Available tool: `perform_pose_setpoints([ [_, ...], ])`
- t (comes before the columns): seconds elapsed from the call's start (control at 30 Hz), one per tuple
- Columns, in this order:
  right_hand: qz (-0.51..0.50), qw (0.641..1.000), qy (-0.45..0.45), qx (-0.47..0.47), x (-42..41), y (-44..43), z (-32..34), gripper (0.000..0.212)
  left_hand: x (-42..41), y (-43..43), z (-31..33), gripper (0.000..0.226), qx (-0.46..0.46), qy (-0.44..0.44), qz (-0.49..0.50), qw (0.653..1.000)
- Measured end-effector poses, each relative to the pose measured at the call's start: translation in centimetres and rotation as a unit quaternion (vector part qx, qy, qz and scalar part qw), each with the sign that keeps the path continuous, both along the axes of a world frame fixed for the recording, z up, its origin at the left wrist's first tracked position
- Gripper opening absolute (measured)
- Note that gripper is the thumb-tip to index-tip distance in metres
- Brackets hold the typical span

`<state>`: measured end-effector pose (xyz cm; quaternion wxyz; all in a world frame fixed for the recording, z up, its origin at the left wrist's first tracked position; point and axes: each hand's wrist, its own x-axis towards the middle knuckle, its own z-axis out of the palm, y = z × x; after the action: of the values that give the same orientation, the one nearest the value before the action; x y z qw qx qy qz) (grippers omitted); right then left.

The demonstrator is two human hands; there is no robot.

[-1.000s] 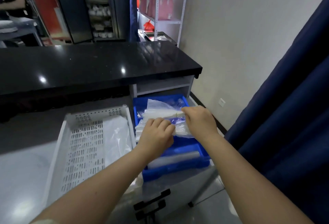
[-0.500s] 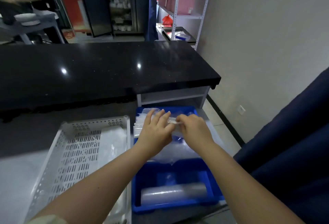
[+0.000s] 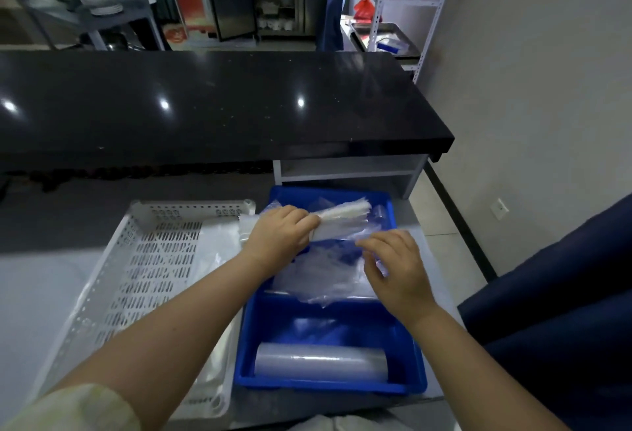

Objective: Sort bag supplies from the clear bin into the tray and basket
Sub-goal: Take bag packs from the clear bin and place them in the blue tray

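Gripping a flat bundle of clear plastic bags (image 3: 342,215) over the far end of the blue plastic tray (image 3: 328,387), the left hand (image 3: 277,239) curls tight around it, the right hand (image 3: 393,270) hovers beside, loosely bent, holding nothing, the white perforated basket (image 3: 150,259) alongside.
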<state>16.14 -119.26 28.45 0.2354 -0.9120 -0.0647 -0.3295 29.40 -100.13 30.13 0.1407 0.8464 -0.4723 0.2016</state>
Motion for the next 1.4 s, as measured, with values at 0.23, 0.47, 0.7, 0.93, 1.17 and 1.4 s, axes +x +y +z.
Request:
perform_pose_setpoints([
  [0.23,0.038,0.946,0.321,0.023,-0.5,-0.7,-2.5,0.016,-0.1,-0.6,0.0,0.05,-0.005,0.035,0.018,0.999],
  [0.47,0.059,0.891,0.441,-0.089,3.1,-0.1,-3.4,0.046,0.6,-0.9,0.9,0.043,-0.025,0.033,0.01,0.999],
  [0.7,0.03,0.821,0.544,-0.171,7.4,1.6,-5.9,0.062,1.0,-0.4,2.0,0.033,-0.066,0.034,0.033,0.997],
  [0.93,0.044,0.819,0.537,-0.197,7.8,2.2,-6.2,0.058,0.9,0.9,1.7,0.03,-0.066,0.035,0.038,0.996],
  [1.17,0.051,0.85,0.512,-0.114,6.4,2.4,-5.7,0.032,0.6,1.4,1.4,0.03,-0.062,0.032,0.044,0.997],
  [1.4,0.053,0.93,0.32,-0.173,4.5,1.8,-3.8,0.035,0.6,1.5,2.2,0.031,-0.072,0.025,0.048,0.996],
])
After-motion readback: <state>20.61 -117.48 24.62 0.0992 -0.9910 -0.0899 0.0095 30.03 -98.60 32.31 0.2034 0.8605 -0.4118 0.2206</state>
